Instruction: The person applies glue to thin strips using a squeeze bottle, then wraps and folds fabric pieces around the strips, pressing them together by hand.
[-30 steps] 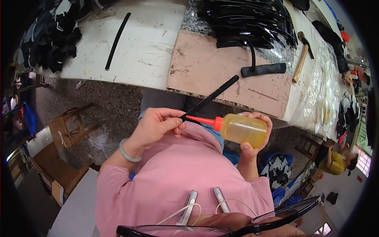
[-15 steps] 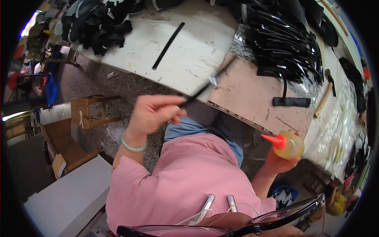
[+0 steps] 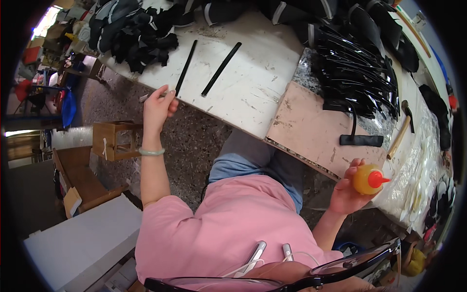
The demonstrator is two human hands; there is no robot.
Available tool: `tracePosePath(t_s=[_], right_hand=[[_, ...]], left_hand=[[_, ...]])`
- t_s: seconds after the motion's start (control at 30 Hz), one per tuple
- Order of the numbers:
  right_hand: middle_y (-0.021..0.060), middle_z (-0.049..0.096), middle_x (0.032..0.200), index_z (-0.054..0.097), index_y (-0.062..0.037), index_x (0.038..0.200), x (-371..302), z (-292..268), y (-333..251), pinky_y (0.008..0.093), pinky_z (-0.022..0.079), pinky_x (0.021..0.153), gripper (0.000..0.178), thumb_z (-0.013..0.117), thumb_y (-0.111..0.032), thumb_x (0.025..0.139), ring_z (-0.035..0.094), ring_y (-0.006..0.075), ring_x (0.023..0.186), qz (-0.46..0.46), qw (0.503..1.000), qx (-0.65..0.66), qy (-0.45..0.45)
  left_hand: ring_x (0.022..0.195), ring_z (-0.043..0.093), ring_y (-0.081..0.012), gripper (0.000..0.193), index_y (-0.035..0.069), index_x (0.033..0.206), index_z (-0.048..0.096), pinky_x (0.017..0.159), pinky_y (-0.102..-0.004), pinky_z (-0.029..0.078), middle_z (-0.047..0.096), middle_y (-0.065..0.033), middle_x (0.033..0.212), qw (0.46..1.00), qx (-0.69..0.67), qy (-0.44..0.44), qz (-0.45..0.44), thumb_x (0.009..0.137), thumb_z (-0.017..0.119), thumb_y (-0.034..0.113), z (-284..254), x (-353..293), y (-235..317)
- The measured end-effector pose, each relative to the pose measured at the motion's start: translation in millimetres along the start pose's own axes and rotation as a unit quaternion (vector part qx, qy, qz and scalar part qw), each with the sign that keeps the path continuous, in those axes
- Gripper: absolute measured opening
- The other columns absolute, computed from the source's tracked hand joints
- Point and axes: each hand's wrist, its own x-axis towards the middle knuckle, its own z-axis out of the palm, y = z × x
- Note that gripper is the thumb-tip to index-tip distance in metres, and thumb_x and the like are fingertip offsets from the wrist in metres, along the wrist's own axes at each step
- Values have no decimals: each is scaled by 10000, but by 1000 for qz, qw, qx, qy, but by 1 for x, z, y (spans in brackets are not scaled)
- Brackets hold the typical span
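At the left, my left hand is by the table's front edge with its fingers loosely bent and apart. Its fingertips are just beside the near end of a thin black strip, which lies on the white tabletop. A second black strip lies to the right of that one, roughly parallel. My right hand is wrapped round a squeeze bottle of yellow liquid, tilted so its red nozzle points right. The bottle is over the front right edge of the pinkish board.
Shiny black strips are heaped at the back right. A short black piece lies on the board near a hammer. Black cut pieces are piled back left. A wooden stool stands on the floor at left.
My left hand has moved left and away from my body, and the strip it held now lies on the table. My right hand has turned the bottle so its nozzle points right, not left.
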Motion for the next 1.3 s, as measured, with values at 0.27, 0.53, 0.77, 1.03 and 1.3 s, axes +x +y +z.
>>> tracePosePath(t_s=[0.27,0.53,0.77,1.03,1.3], right_hand=[[159,373,1296,348,-57,1380,14,-1,-11,268,410,636,804,737,-414,773,383,167,809,-55,994,60,-72],[185,435,1275,357,-31,1352,-1,2,-54,299,366,664,818,760,-404,745,412,178,822,-271,953,-88,-101],[130,427,1323,300,-79,1408,-27,-8,-91,412,396,832,938,742,-520,708,418,281,1128,-292,928,-95,-210],[141,313,1394,277,-4,1386,-22,-19,-82,498,270,1123,925,782,-388,713,276,314,1334,-252,944,71,-200],[89,315,1409,271,-32,1384,-21,-7,-71,500,252,1134,913,797,-339,703,250,300,1358,-181,949,139,-216]], left_hand=[[588,430,-46,290,9,1124,639,572,-198,397,518,26,665,976,71,-7,206,847,670,88,73,-39,46],[715,577,-166,179,14,943,670,615,-275,462,618,-72,820,823,80,-288,484,788,693,101,234,-79,100],[733,596,-229,164,64,853,654,646,-342,498,585,-51,785,754,205,-213,586,779,695,204,278,-74,100],[750,563,-203,134,69,847,596,595,-283,499,525,-46,769,663,259,-202,673,761,658,151,280,-89,116],[882,550,-205,277,52,966,628,644,-271,481,551,-41,876,591,291,-218,720,692,635,9,317,-101,134]])
